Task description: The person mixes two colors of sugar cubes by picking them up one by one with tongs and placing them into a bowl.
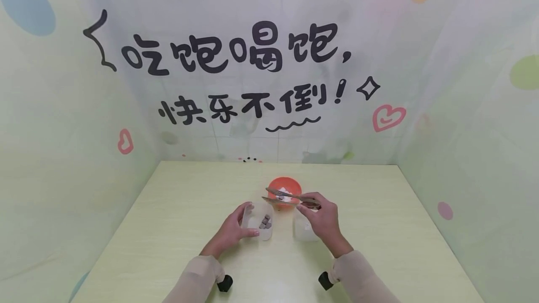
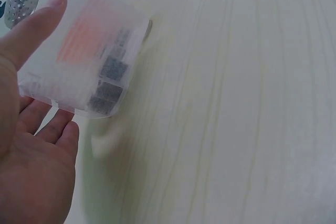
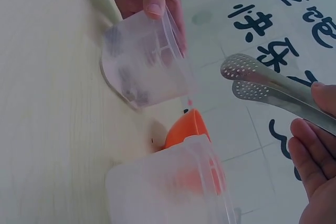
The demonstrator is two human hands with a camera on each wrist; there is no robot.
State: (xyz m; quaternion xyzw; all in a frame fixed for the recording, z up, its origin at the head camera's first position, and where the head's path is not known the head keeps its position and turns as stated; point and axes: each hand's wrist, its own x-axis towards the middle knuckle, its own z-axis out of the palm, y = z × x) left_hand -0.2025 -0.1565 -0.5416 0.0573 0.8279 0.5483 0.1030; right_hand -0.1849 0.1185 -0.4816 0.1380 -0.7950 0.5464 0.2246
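My left hand (image 1: 234,229) holds a clear plastic container (image 1: 265,235) by its side, thumb at the near side and fingers around the far side. Several dark grey-brown cubes (image 1: 265,223) lie inside it, also showing through the wall in the left wrist view. In my right hand (image 1: 326,216) are metal tongs (image 3: 291,88) with perforated ends, pinched between thumb and fingers. Their two tips stand slightly apart with nothing between them. The tongs overlap an orange bowl (image 1: 285,181) in the head view. White pieces (image 1: 284,194) lie in that bowl.
A second translucent container (image 3: 157,187) stands on the table under my right hand, partly hidden by it in the head view. The pale wood-grain table (image 1: 202,186) meets printed curtain walls (image 1: 269,144) at the back and sides. Black wrist devices (image 1: 225,284) sit at both sleeves.
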